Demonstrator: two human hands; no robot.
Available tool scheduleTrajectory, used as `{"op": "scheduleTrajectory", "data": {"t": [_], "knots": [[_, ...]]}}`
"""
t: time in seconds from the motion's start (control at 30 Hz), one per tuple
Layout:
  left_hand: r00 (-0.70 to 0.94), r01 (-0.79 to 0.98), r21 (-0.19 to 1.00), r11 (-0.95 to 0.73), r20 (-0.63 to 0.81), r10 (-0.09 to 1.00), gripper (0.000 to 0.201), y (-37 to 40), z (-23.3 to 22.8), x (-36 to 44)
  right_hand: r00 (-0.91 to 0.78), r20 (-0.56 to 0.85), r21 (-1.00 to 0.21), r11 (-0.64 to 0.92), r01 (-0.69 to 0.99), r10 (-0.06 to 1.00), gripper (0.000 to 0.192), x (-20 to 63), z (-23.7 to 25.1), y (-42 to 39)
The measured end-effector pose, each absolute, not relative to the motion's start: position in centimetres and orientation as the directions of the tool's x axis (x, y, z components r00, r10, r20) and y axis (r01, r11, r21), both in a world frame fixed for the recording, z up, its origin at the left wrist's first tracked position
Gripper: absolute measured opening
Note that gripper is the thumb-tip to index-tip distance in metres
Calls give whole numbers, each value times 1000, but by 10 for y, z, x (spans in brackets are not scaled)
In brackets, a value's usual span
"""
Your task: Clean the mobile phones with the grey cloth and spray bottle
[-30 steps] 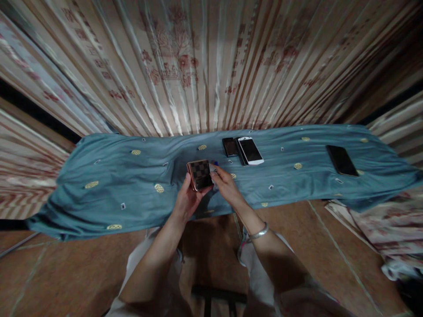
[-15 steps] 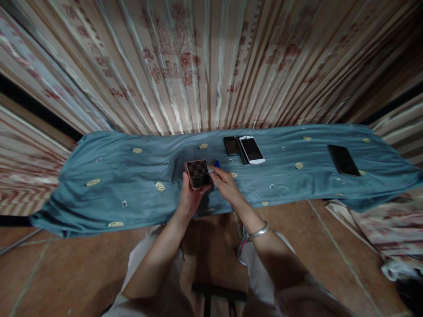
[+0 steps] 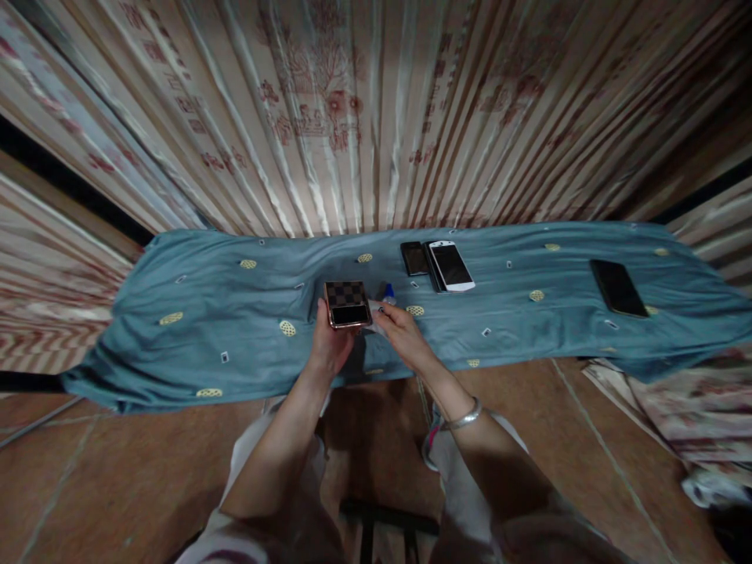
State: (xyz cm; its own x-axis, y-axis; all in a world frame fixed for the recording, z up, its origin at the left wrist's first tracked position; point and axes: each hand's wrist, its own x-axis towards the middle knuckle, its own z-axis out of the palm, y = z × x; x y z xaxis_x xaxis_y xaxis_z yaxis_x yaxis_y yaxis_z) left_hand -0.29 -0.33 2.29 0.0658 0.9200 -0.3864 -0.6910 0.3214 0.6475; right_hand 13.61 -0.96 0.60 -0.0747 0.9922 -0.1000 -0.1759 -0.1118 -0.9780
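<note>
Both forearms reached forward from the body and came close together. The left hand was raised with its fingers curled in a grip. The right hand lay just beside it, its fingers bent and pointing leftward.

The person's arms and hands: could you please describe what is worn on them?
Both forearms are bare, with no sleeves or gloves showing. The right hand has a silver bangle at its wrist. The left hand and its wrist show no jewellery.
</note>
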Motion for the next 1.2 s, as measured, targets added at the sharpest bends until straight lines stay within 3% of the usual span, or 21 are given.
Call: {"op": "scheduleTrajectory", "data": {"t": [0.27,0.47,0.53,0.63,0.7,0.8,1.0,1.2], "knots": [[45,-743,589,317,-429,902,61,-1,41,-1,-165,-279,-864,-322,-386,946,29,132,19,-19],[24,-743,599,298,-421,907,57,1,40,-7,-240,-331,-887,-387,-252,913,26,141,22,-22],[5,-738,608,293,-429,903,54,1,38,-9,-202,-277,-935,-312,-169,939,29,149,25,-21],[23,-713,626,316,-429,903,49,-2,34,-7,-12,-33,-999,-33,5,999,37,160,32,-20],[55,-696,631,343,-429,902,46,-6,32,-2,43,171,-967,159,200,984,41,162,37,-21],[89,-701,607,374,-446,890,41,-11,32,8,-82,350,-823,348,448,933,47,151,37,-29],[54,-737,570,363,-487,872,42,-15,36,14,-367,359,-600,513,614,858,60,114,25,-48],[99,-745,548,380,-473,876,46,-28,38,22,-378,369,-614,528,587,849,68,119,23,-41]]}}
